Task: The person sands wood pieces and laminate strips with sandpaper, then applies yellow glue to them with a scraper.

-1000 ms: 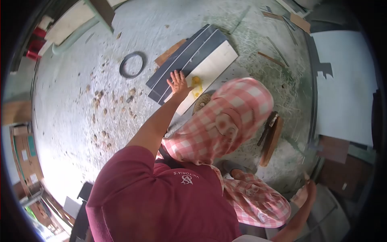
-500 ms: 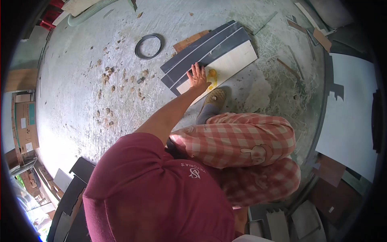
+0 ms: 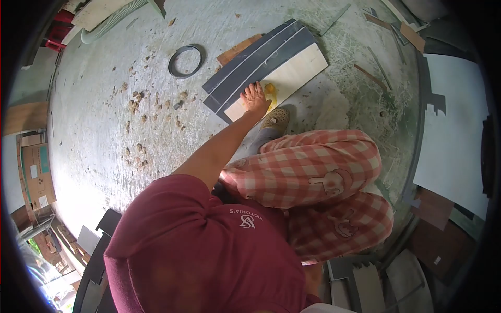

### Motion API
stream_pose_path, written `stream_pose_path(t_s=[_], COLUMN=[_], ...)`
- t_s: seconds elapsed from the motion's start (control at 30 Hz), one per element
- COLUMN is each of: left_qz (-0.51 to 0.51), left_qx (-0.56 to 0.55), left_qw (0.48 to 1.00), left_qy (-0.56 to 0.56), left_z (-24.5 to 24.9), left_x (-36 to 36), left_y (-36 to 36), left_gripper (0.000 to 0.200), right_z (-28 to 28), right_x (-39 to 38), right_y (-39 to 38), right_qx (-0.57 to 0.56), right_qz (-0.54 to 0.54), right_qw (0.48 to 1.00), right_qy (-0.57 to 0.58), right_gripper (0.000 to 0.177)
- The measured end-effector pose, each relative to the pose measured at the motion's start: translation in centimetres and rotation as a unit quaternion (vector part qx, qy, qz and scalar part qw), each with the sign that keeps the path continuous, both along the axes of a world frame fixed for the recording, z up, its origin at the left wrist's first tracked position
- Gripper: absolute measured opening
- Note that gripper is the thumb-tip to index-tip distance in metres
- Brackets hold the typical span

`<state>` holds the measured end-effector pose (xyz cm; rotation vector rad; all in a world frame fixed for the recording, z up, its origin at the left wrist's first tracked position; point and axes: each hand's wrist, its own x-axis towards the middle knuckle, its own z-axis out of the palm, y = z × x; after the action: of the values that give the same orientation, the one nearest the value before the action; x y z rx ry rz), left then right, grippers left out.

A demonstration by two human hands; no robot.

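Note:
My left hand lies palm down with fingers stretched out on the pale strip of a board. The strip runs along the near side of dark grey panels marked with light lines. Close beside my thumb is a wet-looking yellow smear on the pale surface. A brown wooden piece sticks out from under the far side of the panels. Near the board's close edge is my foot in a tan clog. My right hand is out of view.
A dark coiled ring lies on the concrete floor, with brown clumps scattered left of it. Thin strips lie at the right. A large white sheet stands along the right side, a cardboard box at the left.
The whole view has shifted slightly, so the board and ring appear farther up and left. My left hand stays on the pale strip, its fingers a little closer together.

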<state>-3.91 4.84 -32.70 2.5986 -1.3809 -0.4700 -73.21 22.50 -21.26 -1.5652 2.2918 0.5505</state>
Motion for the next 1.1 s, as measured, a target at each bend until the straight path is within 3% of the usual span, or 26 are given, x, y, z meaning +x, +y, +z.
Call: stream_pose_path(t_s=[0.1,0.43,0.63,0.77,0.83,1.03,1.1], left_qz=[0.043,0.046,0.076,0.076,0.066,0.014,-0.016], left_qx=[-0.012,0.01,-0.016,-0.001,0.007,-0.023,0.036], left_qw=[0.998,0.999,0.997,0.996,0.996,0.997,0.994], left_qy=[0.05,-0.014,0.027,0.039,0.057,0.073,0.104], left_z=[0.6,0.7,0.9,1.0,0.8,2.2,3.3], left_x=[0.8,0.7,0.6,0.5,0.6,1.6,1.1], left_y=[-1.2,-2.3,-2.6,-2.7,-2.9,-2.9,-2.7], left_gripper=[0.082,0.057,0.045,0.044,0.061,0.071,0.068], right_z=[-1.3,-5.1,-6.8,-7.6,-7.9,-9.0,-9.9], right_x=[1.1,5.0,7.7,9.4,10.2,12.8,14.1], right_y=[-0.8,-0.2,-1.5,-1.4,-1.2,-0.2,2.1], right_qx=[-0.022,-0.076,-0.11,-0.131,-0.14,-0.168,-0.175], right_qz=[-0.011,-0.075,-0.101,-0.131,-0.146,-0.198,-0.242], right_qw=[1.0,0.994,0.989,0.983,0.979,0.966,0.954], right_qy=[-0.002,-0.005,-0.006,-0.003,-0.001,0.01,0.017], right_gripper=[0.036,0.037,0.037,0.037,0.037,0.038,0.038])
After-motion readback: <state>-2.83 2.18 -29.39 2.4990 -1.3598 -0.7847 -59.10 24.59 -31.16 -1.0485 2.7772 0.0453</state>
